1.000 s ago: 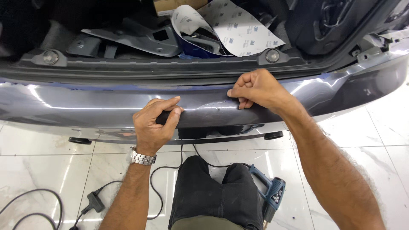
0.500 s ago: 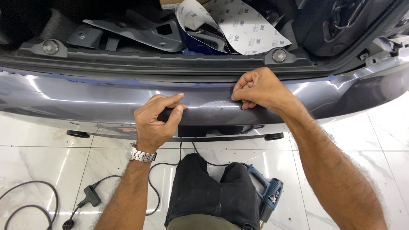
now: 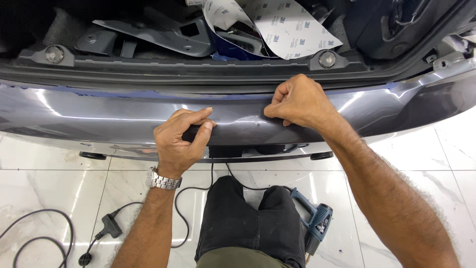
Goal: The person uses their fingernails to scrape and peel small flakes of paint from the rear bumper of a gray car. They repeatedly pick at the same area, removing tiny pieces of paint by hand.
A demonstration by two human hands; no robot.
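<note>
Fingers of the left hand are curled on a dark tool, pressed to the grey bumper; the right hand – closed, pinching film there – has hardly shifted since a second ago.

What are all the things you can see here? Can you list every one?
bumper: one, shiny grey, across the middle
backing sheets: a few, white with print, in the open boot
plastic trim piece: one, grey, in the boot, left of the sheets
heat gun: one, blue and black, on the floor by the right knee
cable: black, looping over the floor at left
floor tiles: white, marbled
watch: one, silver, on the left wrist
trousers: black, kneeling
left hand: pressing on the bumper
right hand: pinching at the bumper's top
</note>
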